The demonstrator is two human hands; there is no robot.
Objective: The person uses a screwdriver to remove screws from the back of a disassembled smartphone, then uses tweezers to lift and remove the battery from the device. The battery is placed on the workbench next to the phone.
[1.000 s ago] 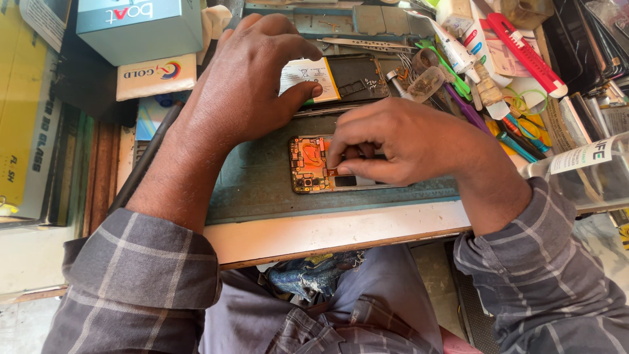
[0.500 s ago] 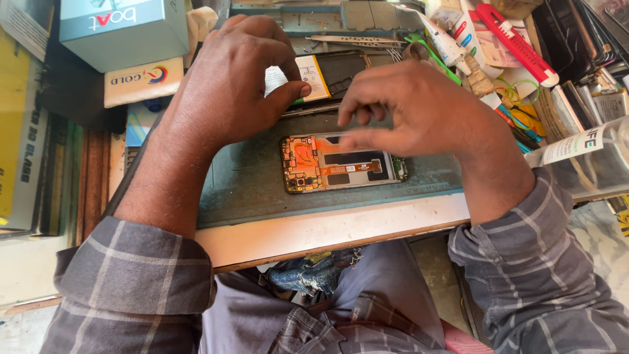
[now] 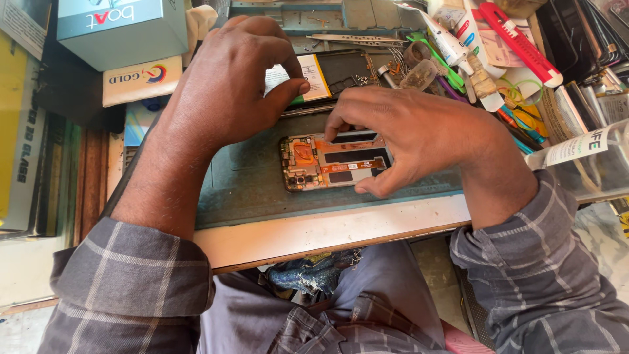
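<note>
Opened phone (image 3: 331,162), flat on mat (image 3: 249,187)

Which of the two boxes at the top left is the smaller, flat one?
The cream box lying flat beside the left hand; the grey-blue box stacked above it is taller and bulkier.

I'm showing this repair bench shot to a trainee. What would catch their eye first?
The opened phone at the centre of the green mat, its orange insides bared. The right hand grips its right end, while the left hand hovers above with thumb and fingers pinched together. Behind them, a clutter of tools, with a red cutter at the top right and a teal box at the top left.
</note>
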